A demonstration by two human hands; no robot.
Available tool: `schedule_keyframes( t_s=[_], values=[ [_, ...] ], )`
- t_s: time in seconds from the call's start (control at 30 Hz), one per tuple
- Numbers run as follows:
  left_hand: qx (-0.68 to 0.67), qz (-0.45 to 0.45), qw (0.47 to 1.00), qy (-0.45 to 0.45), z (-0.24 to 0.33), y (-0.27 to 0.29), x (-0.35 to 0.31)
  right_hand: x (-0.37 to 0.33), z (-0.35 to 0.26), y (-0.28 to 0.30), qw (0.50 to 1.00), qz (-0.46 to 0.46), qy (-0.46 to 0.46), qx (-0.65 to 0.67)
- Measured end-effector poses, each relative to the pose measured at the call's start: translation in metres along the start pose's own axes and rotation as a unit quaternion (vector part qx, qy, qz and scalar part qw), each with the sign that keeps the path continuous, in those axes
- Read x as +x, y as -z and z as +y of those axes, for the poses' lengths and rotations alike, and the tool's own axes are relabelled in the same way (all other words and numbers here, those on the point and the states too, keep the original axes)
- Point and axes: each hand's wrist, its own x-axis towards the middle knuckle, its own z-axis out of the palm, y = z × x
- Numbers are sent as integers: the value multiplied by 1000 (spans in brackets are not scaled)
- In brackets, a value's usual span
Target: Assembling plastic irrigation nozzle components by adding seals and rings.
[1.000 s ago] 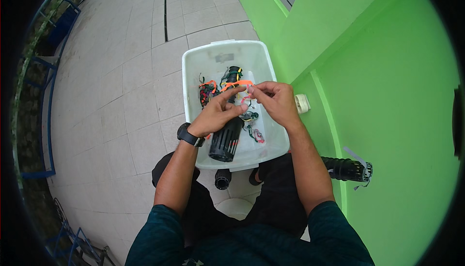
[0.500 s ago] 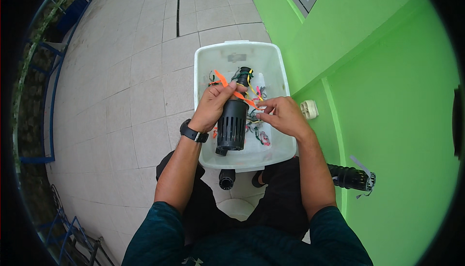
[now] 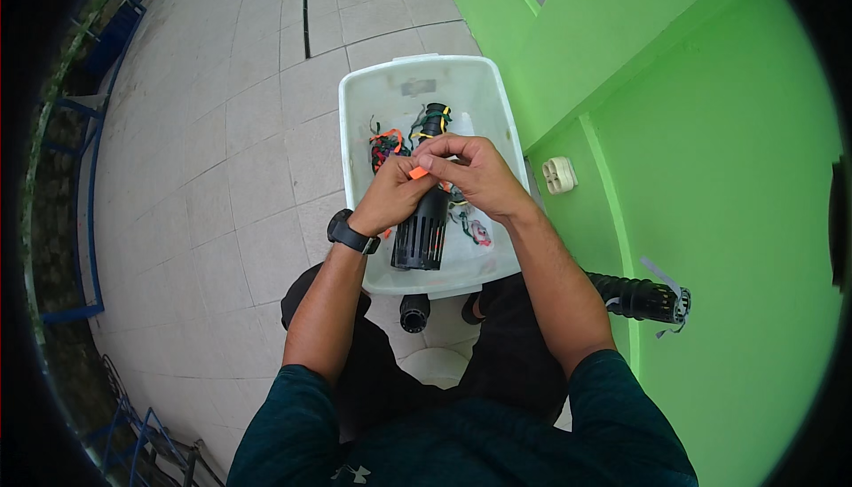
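My left hand (image 3: 390, 194), with a black watch on the wrist, is closed beside the top of a stack of black slotted net pots (image 3: 420, 234). A short piece of orange ribbon (image 3: 418, 172) shows between its fingertips and those of my right hand (image 3: 479, 176). Thumb and fingers of my right hand pinch that ribbon from the right. The net pots lie tilted toward me over the near part of a white plastic tub (image 3: 348, 132); my hands hide their upper end. Farther in lies another black pot stack (image 3: 434, 119) wound with yellow and green ribbon.
Tangled coloured ribbons (image 3: 388, 145) lie inside the tub. One more black pot stack (image 3: 414, 313) pokes out below its near rim. By the green wall (image 3: 728, 221) at right are a ribbon-tied black pot stack (image 3: 652, 301) and a white power socket (image 3: 559, 175).
My right hand has moved left and up to meet my left hand at the ribbon. The long orange ends that stretched between them are now mostly hidden. The whole view has shifted slightly.
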Motion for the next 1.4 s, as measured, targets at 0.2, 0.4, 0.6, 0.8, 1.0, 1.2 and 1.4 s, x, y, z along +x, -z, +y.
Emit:
schedule_keyframes(
  t_s=[0.2, 0.4, 0.6, 0.8, 1.0, 1.2, 1.4],
  values=[
    [-10, -54, 996, 75, -1, 13, -1, -2, -2, 9, 997, -49, -7, -63],
    [-188, 67, 969, 145, 10, 5, 6, 6, 1, 6, 979, 106, 110, 134],
    [-415, 177, 879, 156, -22, 13, 11, 3, 30, -24, 950, 276, 129, -65],
    [-439, 50, 888, 124, 7, 7, -9, 10, 8, -7, 926, 332, 176, -30],
    [-401, 39, 915, 38, 14, 20, -9, 1, -10, -4, 949, 253, 185, -3],
    [-369, 52, 928, 13, 14, 23, -8, -5, -12, -3, 947, 254, 181, -74],
    [-375, 50, 926, -2, 20, 20, -11, -7, -14, -5, 946, 250, 186, -89]
  ],
)
